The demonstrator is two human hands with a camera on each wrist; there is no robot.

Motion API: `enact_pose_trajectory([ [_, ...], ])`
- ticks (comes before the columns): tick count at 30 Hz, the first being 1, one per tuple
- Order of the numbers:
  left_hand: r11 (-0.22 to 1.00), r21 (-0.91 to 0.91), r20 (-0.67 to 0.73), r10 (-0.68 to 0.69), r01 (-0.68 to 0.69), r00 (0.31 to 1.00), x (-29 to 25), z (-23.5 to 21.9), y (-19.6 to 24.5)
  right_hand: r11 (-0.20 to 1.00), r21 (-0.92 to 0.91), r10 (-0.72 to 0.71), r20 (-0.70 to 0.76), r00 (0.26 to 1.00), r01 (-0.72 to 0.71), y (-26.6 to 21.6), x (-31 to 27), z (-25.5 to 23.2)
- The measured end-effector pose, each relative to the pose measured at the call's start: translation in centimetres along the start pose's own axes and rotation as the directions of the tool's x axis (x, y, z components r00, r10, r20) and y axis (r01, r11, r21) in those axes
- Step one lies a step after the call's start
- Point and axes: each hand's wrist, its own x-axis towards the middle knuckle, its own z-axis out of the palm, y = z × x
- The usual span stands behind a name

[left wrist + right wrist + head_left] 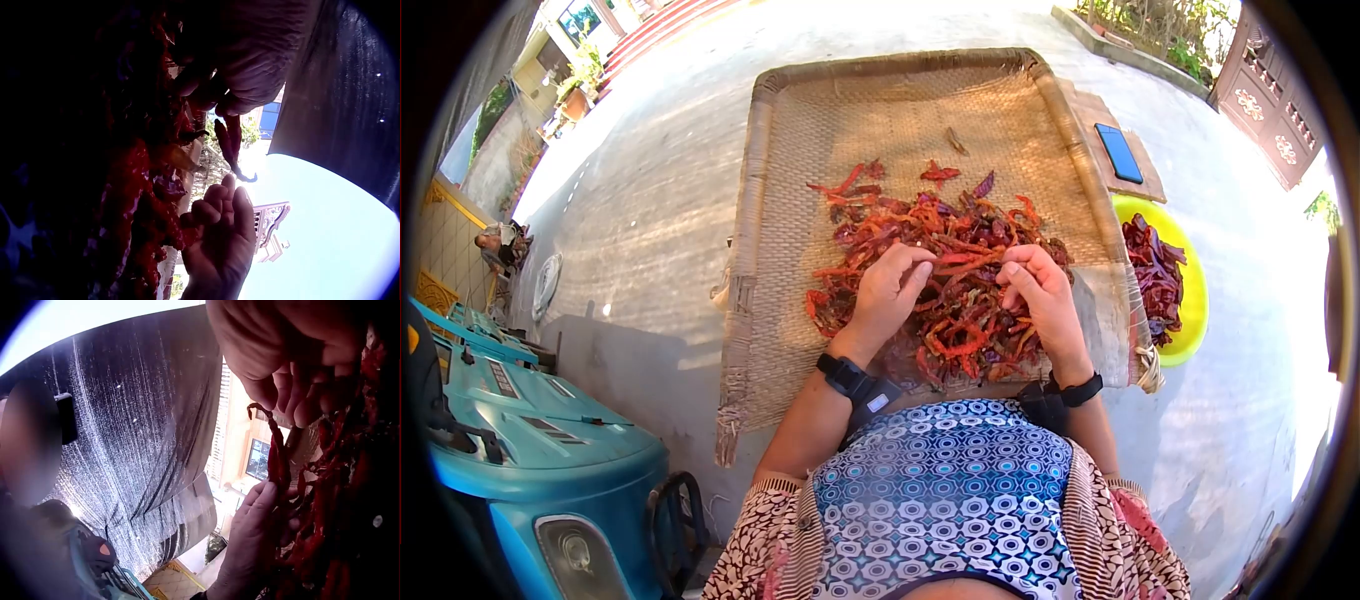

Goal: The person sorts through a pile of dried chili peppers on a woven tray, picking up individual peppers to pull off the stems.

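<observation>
In the head view, a heap of dried red chili peppers (960,330) lies on a woven bamboo tray (800,140) in front of the person. Over the heap, the left hand (892,290) pinches one dried chili pepper (279,464) by its body. Its thin, hooked stem points toward the right hand (1045,300), whose fingers are bent. In both wrist views the right fingertips are right at this stem; I cannot tell whether they grip it. The left hand (256,56) looms dark and close in its own wrist view.
A yellow-green basin (1195,290) with more dark red chilies stands right of the tray. A blue phone (1119,153) lies on cardboard (1090,110) beyond it. At the left is a teal vehicle (550,450). A few loose chilies (940,174) lie beyond the heap.
</observation>
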Motion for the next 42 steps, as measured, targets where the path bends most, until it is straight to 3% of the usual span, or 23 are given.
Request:
enact_pose_trajectory([
  [3,0.975,-0.187,0.104,-0.101,0.119,0.990,-0.3,0.0,1.0,0.997,-0.073,-0.023,0.090,0.996,0.030,-0.3,-0.1,1.3],
  [9,0.993,-0.112,0.228,-0.001,0.027,0.974,-0.2,0.0,0.6,0.994,-0.113,0.021,0.084,0.996,-0.011,0.4,-0.1,2.2],
  [12,0.881,-0.352,0.355,-0.186,0.315,0.916,-0.4,-0.4,1.2,0.997,-0.073,0.041,0.082,0.996,-0.035,1.1,0.1,1.8],
  [15,0.781,-0.474,0.410,-0.213,0.407,0.887,-0.4,-0.4,1.1,0.998,-0.043,0.056,0.106,0.993,-0.052,1.1,-0.1,1.5],
  [19,0.822,-0.461,0.284,-0.222,0.335,0.933,-0.2,-0.2,1.8,1.000,-0.003,0.016,0.001,1.000,-0.016,0.8,0.1,-0.5],
  [23,0.812,-0.484,0.259,-0.222,0.325,0.940,-0.2,-0.8,1.5,0.930,0.357,0.034,-0.312,0.950,0.084,0.6,0.5,-4.9],
  [25,0.824,-0.468,0.271,-0.212,0.321,0.939,-0.2,-0.5,1.1,0.781,0.589,0.049,-0.388,0.920,0.207,1.0,0.5,-8.1],
  [26,0.833,-0.450,0.281,-0.211,0.323,0.936,-0.3,-0.2,0.8,0.635,0.706,-0.040,-0.374,0.927,0.313,1.4,0.4,-9.6],
  [28,0.870,-0.395,0.274,-0.196,0.296,0.942,-0.5,0.4,-0.1,0.508,0.810,0.142,-0.413,0.900,0.292,-0.6,0.0,-9.7],
  [31,0.941,-0.257,0.244,-0.158,0.221,0.957,-0.4,1.1,-0.9,0.720,0.666,0.099,-0.377,0.921,0.195,-0.2,-0.2,-8.4],
  [33,0.973,-0.130,0.247,-0.156,0.192,0.956,-0.5,1.2,-0.4,0.916,0.390,0.034,-0.315,0.948,0.097,0.2,-0.1,-6.5],
  [35,0.976,-0.030,0.320,-0.197,0.218,0.927,-0.4,1.1,0.3,0.996,0.078,-0.015,-0.243,0.970,0.035,0.7,0.2,-4.6],
  [38,0.978,0.016,0.365,-0.201,0.209,0.909,-0.2,0.8,0.9,0.915,-0.403,-0.078,-0.178,0.981,0.000,1.6,1.3,-2.8],
  [40,0.989,-0.007,0.383,-0.132,0.146,0.914,-0.3,0.9,-0.1,0.647,-0.752,-0.297,-0.093,0.950,0.129,0.1,1.0,-1.6],
  [42,0.995,-0.024,0.376,-0.080,0.096,0.923,-0.5,1.0,-0.6,0.575,-0.813,-0.262,-0.079,0.962,0.090,0.0,1.3,-1.2],
])
